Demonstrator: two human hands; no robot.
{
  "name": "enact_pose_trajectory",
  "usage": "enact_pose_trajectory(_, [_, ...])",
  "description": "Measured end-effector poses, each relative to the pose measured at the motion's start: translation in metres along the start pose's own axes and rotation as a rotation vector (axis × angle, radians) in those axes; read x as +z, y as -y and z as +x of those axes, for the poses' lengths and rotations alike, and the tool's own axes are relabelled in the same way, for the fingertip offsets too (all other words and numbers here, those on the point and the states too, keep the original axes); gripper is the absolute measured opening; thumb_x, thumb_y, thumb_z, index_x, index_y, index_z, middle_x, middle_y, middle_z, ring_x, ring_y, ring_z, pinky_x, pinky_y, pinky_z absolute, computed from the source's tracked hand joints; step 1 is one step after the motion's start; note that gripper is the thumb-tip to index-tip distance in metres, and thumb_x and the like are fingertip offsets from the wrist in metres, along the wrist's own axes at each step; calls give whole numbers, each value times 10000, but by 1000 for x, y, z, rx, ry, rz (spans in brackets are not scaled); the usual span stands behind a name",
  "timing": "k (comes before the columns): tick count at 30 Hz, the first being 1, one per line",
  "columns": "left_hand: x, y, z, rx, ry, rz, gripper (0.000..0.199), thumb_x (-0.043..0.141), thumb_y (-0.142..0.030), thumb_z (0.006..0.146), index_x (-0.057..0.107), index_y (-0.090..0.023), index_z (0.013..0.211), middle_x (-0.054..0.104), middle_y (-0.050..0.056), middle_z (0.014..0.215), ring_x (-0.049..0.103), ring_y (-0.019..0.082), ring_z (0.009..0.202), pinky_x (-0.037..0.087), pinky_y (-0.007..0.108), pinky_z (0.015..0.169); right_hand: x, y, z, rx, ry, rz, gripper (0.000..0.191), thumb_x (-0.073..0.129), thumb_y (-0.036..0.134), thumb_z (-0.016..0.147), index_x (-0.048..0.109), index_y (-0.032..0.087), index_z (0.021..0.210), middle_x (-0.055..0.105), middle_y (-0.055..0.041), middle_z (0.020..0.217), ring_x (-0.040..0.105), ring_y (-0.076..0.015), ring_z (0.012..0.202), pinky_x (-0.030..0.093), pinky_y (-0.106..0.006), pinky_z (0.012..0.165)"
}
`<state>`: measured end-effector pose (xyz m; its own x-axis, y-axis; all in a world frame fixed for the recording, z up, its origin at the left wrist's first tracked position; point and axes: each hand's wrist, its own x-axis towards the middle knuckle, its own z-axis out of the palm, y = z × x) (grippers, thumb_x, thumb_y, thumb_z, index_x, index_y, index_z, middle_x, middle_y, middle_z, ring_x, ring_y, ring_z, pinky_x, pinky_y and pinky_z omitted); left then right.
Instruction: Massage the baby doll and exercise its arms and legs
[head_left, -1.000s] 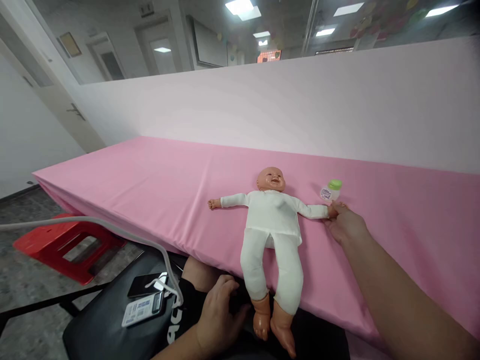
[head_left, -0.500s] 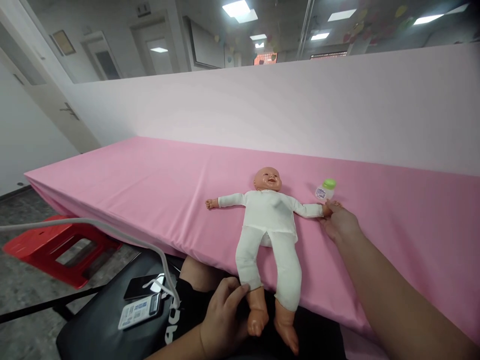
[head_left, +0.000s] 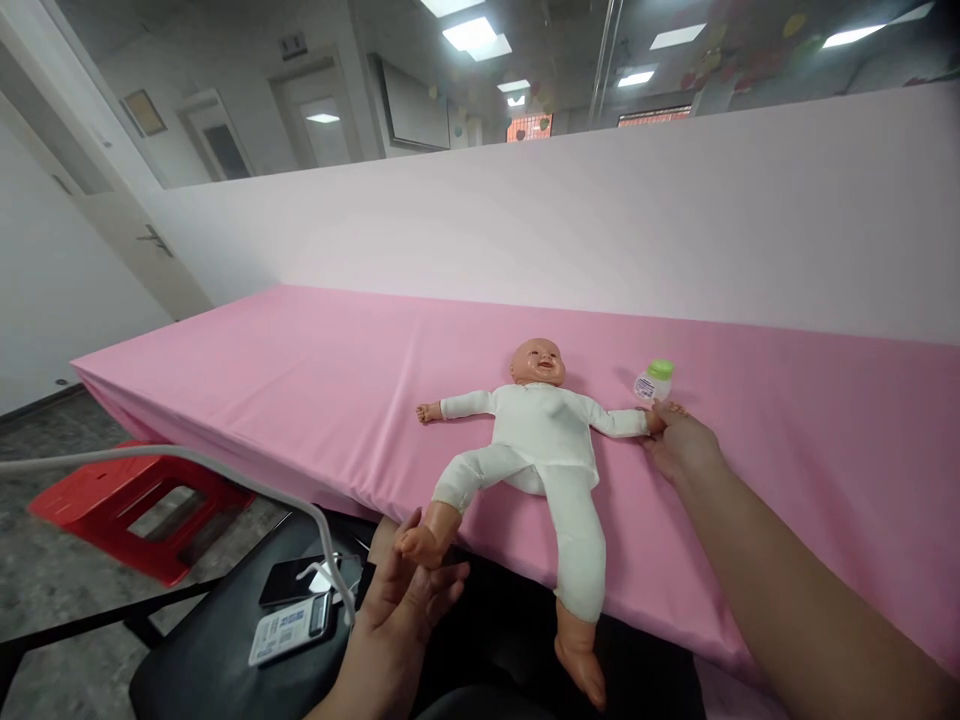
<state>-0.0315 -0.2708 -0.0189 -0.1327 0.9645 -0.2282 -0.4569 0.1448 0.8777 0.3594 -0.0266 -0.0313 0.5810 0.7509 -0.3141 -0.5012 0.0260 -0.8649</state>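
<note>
Pink cloth covers the long table [head_left: 300, 370], where a baby doll [head_left: 544, 435] in white clothes lies on its back, one leg hanging over the near edge. The right hand [head_left: 679, 445] pinches the doll's outstretched hand, fingers closed on it. The left hand [head_left: 405, 600] cups the doll's other foot from beneath, fingers loosely spread. A small green-capped bottle [head_left: 654, 381] stands just beside the right hand.
</note>
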Motion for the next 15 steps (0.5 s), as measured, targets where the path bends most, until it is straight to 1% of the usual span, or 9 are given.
enact_pose_trajectory(2, [-1,-13,-5,-64,-13,-66,694,854,-411,838,569,-393,1470,613,62,1477,746,310,1122,599,447,1019,0,1,-1,7,-6,-5,120,671,113,945,614,218,935,666,18,1000,716,-143,980,634,-395,984])
enact_pose_trajectory(3, [-2,-17,-7,-74,-11,-79,695,875,-398,817,591,-403,1451,600,56,1500,742,314,1134,600,436,1017,0,1,-2,9,-7,-7,123,670,113,946,610,220,931,665,20,990,718,-142,974,635,-394,981])
enact_pose_trajectory(5, [-5,-20,-9,-57,-9,-74,661,894,-393,796,643,-385,1407,612,62,1490,742,324,1137,606,427,1008,1,1,-3,9,-2,-9,123,664,114,949,609,223,936,672,19,986,722,-143,973,639,-383,969])
enact_pose_trajectory(7, [-6,-19,-8,-21,-14,-34,614,895,-403,792,686,-343,1366,638,80,1455,749,332,1115,612,434,999,2,0,-4,8,13,-17,111,648,119,959,614,224,964,691,3,1003,727,-153,988,647,-372,949])
enact_pose_trajectory(10, [-4,-15,-2,47,-15,79,611,890,-419,791,700,-296,1359,649,98,1436,758,333,1080,630,444,967,1,-3,-2,-6,52,-37,94,623,136,978,618,226,1006,713,-19,1029,735,-164,1000,654,-365,928])
enact_pose_trajectory(12, [-3,-14,4,110,-8,171,624,884,-426,792,698,-280,1369,668,101,1404,762,325,1056,645,434,928,-1,-4,-1,-20,73,-40,84,633,151,976,618,229,1004,713,-15,1038,737,-161,991,651,-360,935])
enact_pose_trajectory(15, [-5,-16,10,208,28,298,590,849,-437,823,701,-278,1372,706,98,1332,774,290,962,660,423,870,-2,-2,0,-23,66,-44,81,657,167,963,624,233,996,709,-9,1060,730,-155,997,641,-360,956])
